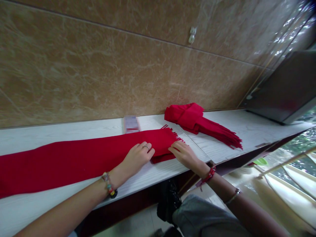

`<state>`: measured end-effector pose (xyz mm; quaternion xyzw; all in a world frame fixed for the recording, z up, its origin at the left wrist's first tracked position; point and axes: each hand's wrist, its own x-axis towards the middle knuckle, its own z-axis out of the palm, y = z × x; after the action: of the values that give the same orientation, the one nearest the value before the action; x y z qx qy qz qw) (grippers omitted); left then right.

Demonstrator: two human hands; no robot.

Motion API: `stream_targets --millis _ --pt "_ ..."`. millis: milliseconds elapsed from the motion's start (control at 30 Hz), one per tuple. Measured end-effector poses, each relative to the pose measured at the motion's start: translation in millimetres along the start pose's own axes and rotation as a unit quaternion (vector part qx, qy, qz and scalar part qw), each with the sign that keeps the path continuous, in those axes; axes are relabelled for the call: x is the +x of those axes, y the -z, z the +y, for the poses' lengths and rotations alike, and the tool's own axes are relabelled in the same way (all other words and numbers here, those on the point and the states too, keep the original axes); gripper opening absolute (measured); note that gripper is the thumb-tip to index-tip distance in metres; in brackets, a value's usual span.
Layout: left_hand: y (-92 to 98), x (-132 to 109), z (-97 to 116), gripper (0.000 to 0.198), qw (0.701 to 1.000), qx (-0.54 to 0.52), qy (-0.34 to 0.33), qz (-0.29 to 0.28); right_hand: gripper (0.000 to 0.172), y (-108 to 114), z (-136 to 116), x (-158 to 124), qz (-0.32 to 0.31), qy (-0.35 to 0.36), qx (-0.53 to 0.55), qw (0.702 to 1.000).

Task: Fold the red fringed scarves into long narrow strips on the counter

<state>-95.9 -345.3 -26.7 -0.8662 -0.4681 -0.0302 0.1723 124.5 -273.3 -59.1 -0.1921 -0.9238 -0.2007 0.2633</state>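
A long red scarf (81,154) lies flat along a white shelf, running out of view at the left edge. Its fringed end, folded in layers, is near the middle. My left hand (140,154), wearing a ring, has its fingers curled on the scarf close to its front edge. At the fringed end's front corner, my right hand (184,152) pinches the cloth between thumb and fingers. Behind and to the right rests a second red scarf (186,115), bundled or knotted, its fringe pointing right.
A small flat packet (131,124), blurred, sits behind the scarf by the brown marbled wall (98,72). The white shelf (223,122) continues right to a large dark box-shaped object (283,89). My leg (204,214) is below the shelf's front edge.
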Motion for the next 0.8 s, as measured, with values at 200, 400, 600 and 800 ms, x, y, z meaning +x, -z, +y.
stream_targets --millis 200,400,600,800 --pt "-3.6 -6 -1 0.027 0.995 -0.092 -0.026 -0.037 0.024 8 2 -8 -0.076 0.002 0.061 0.995" --pt "3.8 -6 -10 0.029 0.981 -0.165 -0.003 -0.101 0.022 10 9 -17 -0.066 -0.004 0.105 0.992" --pt "5.8 -7 -7 0.030 0.967 -0.228 -0.088 -0.065 0.021 7 14 -25 -0.078 -0.026 0.153 0.985" --pt "2.3 2 -9 0.030 0.990 -0.124 -0.043 -0.049 0.022 8 14 -24 -0.094 -0.024 0.152 0.984"
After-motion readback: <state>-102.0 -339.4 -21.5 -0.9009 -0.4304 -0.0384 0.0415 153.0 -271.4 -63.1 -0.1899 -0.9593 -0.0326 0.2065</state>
